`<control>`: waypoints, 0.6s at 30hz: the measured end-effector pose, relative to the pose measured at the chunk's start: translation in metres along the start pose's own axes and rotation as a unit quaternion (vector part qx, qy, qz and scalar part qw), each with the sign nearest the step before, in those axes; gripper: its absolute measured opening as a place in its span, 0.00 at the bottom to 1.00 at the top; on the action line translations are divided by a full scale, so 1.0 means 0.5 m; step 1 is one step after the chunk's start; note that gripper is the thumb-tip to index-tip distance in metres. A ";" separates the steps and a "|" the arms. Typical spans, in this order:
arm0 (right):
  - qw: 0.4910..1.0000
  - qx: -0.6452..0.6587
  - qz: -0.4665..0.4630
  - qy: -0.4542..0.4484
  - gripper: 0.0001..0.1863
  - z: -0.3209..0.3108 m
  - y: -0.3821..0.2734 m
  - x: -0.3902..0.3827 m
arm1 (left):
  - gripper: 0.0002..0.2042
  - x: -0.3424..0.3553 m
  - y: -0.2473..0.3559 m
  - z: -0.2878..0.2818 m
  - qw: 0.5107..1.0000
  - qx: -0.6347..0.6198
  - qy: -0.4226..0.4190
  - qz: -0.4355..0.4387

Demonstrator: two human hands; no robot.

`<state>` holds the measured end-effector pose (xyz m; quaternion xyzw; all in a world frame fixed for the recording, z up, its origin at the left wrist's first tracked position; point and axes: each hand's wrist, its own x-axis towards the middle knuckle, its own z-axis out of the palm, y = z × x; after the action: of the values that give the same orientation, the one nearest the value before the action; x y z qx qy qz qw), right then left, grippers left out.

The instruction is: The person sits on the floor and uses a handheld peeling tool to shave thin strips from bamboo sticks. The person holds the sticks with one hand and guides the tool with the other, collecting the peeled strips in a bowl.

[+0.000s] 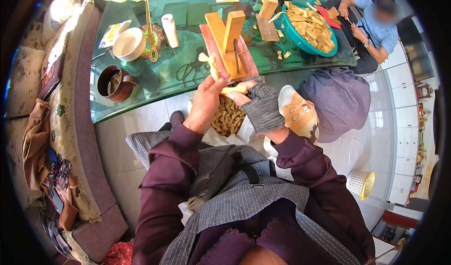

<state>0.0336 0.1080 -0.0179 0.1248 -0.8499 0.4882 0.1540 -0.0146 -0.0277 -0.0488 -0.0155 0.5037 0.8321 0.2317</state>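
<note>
From the head camera, the left hand [205,103] is raised over the lap, its grip pinched on a pale twisted strip [210,64] that rises from the fingertips toward the wooden tool [230,44]. The right hand [256,98], in a grey fingerless glove, is closed around the lower end of that tool and also touches a pale folded piece [235,89] between the two hands; how its fingers lie on the tool's far side is hidden by the glove and the wood. The tool stands tilted, a slotted orange-brown board with a reddish slab behind it (how the two are joined is hard to make out).

Below the hands a white bag [229,117] holds more twisted pale pieces, partly covered by both wrists. Beyond lies the glass desk [141,100], carrying a white bowl [128,43], a brown mug [112,81] and a teal basin [307,27] heaped with tan strips. Another person [373,27] sits at the desk's far corner, cut off by the fisheye rim.
</note>
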 end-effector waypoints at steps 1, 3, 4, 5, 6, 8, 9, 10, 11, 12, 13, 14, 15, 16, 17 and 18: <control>1.000 -0.016 -0.021 0.006 0.09 0.000 0.001 0.005 | 0.11 0.000 -0.001 0.001 0.999 0.008 -0.031 -0.002; 0.984 -0.125 -0.122 0.036 0.08 0.001 -0.013 0.019 | 0.09 0.000 -0.005 0.001 0.995 0.023 -0.092 -0.004; 0.968 -0.178 -0.172 0.050 0.07 -0.001 -0.019 0.026 | 0.09 0.002 -0.010 -0.003 0.990 0.089 -0.103 0.026; 0.936 -0.259 -0.234 0.049 0.09 -0.005 -0.020 0.034 | 0.09 0.004 -0.021 -0.011 0.980 0.154 -0.113 0.057; 0.929 -0.282 -0.236 0.047 0.09 -0.006 -0.017 0.039 | 0.09 0.008 -0.035 -0.020 0.964 0.218 -0.122 0.088; 0.913 -0.327 -0.239 0.045 0.10 -0.008 -0.008 0.049 | 0.07 0.005 -0.047 -0.024 0.862 0.458 -0.032 0.215; 0.916 -0.331 -0.224 0.026 0.07 -0.011 0.021 0.048 | 0.07 -0.005 -0.026 -0.008 0.822 0.501 -0.012 0.271; 0.969 -0.221 -0.109 0.016 0.07 -0.014 0.043 0.044 | 0.07 -0.010 -0.013 0.005 0.776 0.541 0.009 0.325; 0.995 -0.101 0.008 0.005 0.07 -0.014 0.046 0.047 | 0.09 -0.010 -0.010 0.010 0.789 0.480 0.027 0.381; 0.992 0.021 0.125 -0.007 0.08 -0.014 0.046 0.049 | 0.10 -0.012 -0.007 0.013 0.798 0.457 0.042 0.391; 0.923 0.296 0.246 0.013 0.13 -0.003 0.040 0.044 | 0.11 -0.014 -0.003 0.015 0.805 0.433 0.057 0.401; 0.894 0.348 0.282 0.002 0.13 0.004 0.040 0.041 | 0.12 -0.016 -0.002 0.017 0.813 0.408 0.071 0.410; 0.861 0.398 0.318 -0.008 0.13 0.009 0.043 0.038 | 0.16 -0.016 -0.001 0.013 0.793 0.415 0.053 0.443; 0.823 0.446 0.351 -0.018 0.14 0.013 0.044 0.034 | 0.16 -0.015 0.000 0.012 0.787 0.423 0.041 0.448; 0.832 0.437 0.340 -0.013 0.15 0.016 0.035 0.032 | 0.16 -0.015 0.001 0.009 0.780 0.432 0.032 0.451; 0.875 0.379 0.301 -0.008 0.15 0.014 0.027 0.030 | 0.16 -0.015 0.002 0.008 0.774 0.440 0.022 0.454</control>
<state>0.0138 0.1077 -0.0258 -0.0847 -0.5973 0.7948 -0.0661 -0.0074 -0.0273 -0.0442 0.3004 0.7685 0.5272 -0.2031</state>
